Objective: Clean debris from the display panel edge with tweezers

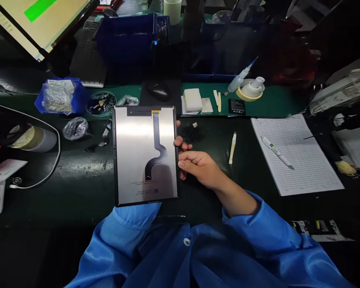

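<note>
A tablet screen panel [132, 156] is held up in front of me, its silvery back facing me. A dark flex cable [156, 132] curves down that back from an orange connector near the top. My left hand [178, 141] supports the panel from behind; only fingertips show past its right edge, and the palm is hidden. At the same edge, my right hand [202, 167] pinches the lower right side with the thumb in front. A white plastic pry stick [232, 148] lies on the dark bench, right of my right hand.
Lined paper [300, 160] with a pen [277, 153] lies at right. Behind the panel are a mouse [158, 91], a white pad block [192, 100], a dropper bottle [237, 82] and tape [252, 91]. A blue bin [78, 98], a cable [52, 172] and a monitor [45, 24] stand left.
</note>
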Demonstrator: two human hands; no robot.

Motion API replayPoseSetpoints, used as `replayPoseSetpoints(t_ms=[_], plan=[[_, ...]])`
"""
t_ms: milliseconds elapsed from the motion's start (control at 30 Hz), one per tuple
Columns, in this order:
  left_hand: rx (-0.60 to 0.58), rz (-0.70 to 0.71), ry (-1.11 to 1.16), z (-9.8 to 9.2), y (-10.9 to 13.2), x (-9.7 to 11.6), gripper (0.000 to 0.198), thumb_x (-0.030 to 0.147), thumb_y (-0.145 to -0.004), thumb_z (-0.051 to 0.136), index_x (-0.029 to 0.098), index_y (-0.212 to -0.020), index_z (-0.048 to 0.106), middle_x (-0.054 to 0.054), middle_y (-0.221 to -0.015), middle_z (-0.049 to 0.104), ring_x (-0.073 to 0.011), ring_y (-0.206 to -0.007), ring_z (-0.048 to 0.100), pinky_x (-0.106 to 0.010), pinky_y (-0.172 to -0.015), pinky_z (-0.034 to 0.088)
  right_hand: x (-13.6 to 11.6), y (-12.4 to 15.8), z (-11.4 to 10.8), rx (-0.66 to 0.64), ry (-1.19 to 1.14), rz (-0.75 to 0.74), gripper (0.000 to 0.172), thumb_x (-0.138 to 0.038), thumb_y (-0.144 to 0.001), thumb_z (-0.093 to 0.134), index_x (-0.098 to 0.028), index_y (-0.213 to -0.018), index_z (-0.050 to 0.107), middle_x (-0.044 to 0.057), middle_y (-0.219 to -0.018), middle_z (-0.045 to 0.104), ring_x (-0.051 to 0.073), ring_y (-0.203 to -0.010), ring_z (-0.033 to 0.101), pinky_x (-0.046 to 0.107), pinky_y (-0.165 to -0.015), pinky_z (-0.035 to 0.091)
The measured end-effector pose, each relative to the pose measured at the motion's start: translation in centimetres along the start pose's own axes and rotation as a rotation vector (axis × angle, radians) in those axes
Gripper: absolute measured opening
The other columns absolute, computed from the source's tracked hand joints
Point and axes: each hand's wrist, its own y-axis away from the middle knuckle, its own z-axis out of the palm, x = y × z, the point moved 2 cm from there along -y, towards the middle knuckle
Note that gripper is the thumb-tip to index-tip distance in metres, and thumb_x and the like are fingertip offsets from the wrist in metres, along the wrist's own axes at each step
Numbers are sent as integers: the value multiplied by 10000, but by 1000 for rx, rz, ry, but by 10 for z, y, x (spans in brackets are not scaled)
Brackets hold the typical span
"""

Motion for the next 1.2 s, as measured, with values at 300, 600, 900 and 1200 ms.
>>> replayPoseSetpoints(t_ms=[300,600,900,1200], plan=[[-14,127,148,8,4,9,912,893,-797,109,204,-1270,475,-38,-850,560,-185,-784,593,-393,-850,483,1,7,8,-32,48,70,249,-411,-823,786,-179,-826,695,-21,-616,657,127,-561,644,254,-562,552],[172,169,186,15,6,14,1069,916,-778,45,207,-1503,382,-16,-808,530,-148,-711,462,-410,-876,384,4,11,13,-123,-18,61,139,-265,-830,745,-164,-914,699,-29,-661,653,96,-576,616,224,-580,549],[39,163,203,-4,8,18,836,783,-884,354,234,-1510,426,-9,-909,588,-122,-762,473,-380,-946,397,3,13,16,-153,-4,66,138,-266,-832,737,-169,-924,703,-30,-665,641,106,-584,620,237,-594,555],[92,268,149,-11,0,15,902,919,-778,395,223,-1331,545,-31,-842,564,-120,-690,518,-360,-837,507,2,14,16,-173,-18,129,174,-248,-832,728,-155,-976,698,-27,-690,645,104,-591,633,231,-594,546]])
